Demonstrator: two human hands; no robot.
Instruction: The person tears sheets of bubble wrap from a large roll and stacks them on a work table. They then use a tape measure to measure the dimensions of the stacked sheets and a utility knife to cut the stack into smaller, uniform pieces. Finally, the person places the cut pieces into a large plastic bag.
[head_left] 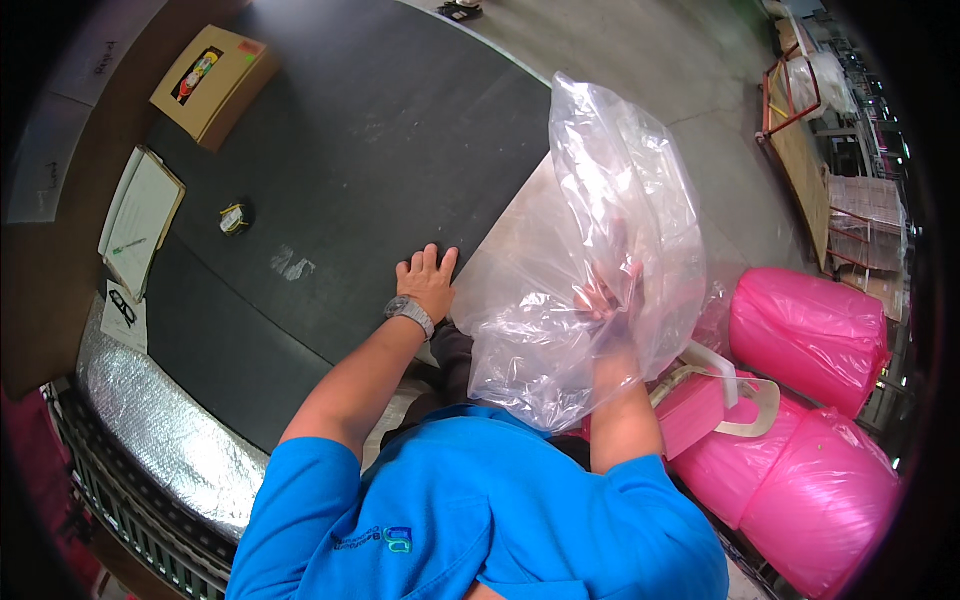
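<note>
My left hand (pixel 428 288), a metal watch at its wrist, rests flat with fingers spread on the near edge of the dark tabletop (pixel 340 200). Nothing is in it. A large crumpled clear plastic bag (pixel 630 160) hangs off to the right of the table, above the floor. My right hand (pixel 605 298) grips it and shows blurrily through the film. The plastic covers that hand and its wrist, so whether the hand is inside the bag or behind it I cannot tell.
At the table's far left lie a cardboard box (pixel 240 85), a clipboard with paper (pixel 140 225), glasses (pixel 124 306) and a small round black-and-yellow object (pixel 235 218). Silver bubble foil (pixel 165 420) lines the left. Pink wrapped rolls (pixel 810 335) stand at right, near a wooden-decked cart (pixel 795 170).
</note>
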